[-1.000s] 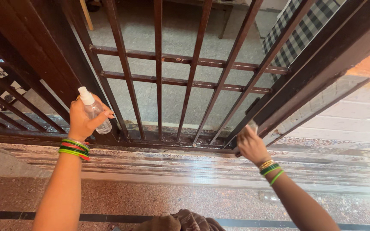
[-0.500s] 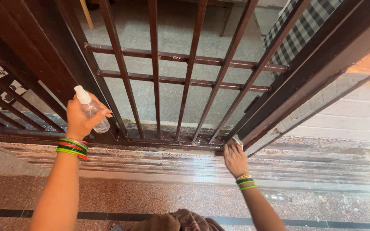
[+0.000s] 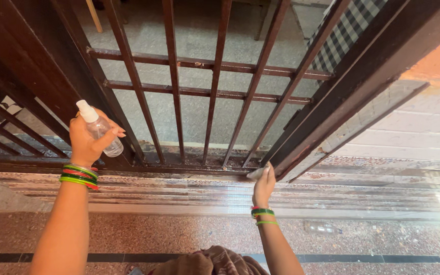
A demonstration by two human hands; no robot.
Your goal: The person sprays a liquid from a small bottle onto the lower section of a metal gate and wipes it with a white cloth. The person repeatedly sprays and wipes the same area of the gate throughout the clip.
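My left hand (image 3: 86, 137) holds a small clear spray bottle (image 3: 98, 127) with a white nozzle, raised in front of the left edge of a dark brown metal grille (image 3: 207, 91). My right hand (image 3: 264, 184) presses a small pale cloth (image 3: 257, 173) against the grille's bottom rail, where the rail meets the brown door frame (image 3: 332, 102). Both wrists wear green and red bangles.
A ribbed stone threshold (image 3: 179, 191) runs across below the grille, with speckled reddish floor (image 3: 169, 234) nearer me. Behind the bars lie grey floor and a checked cloth (image 3: 339, 35). A white tiled wall (image 3: 413, 132) is at the right. Brown fabric (image 3: 204, 262) shows at the bottom edge.
My right hand slid down and left along the door frame to the bottom rail of the grille. My left hand kept the bottle up; the view shifted slightly.
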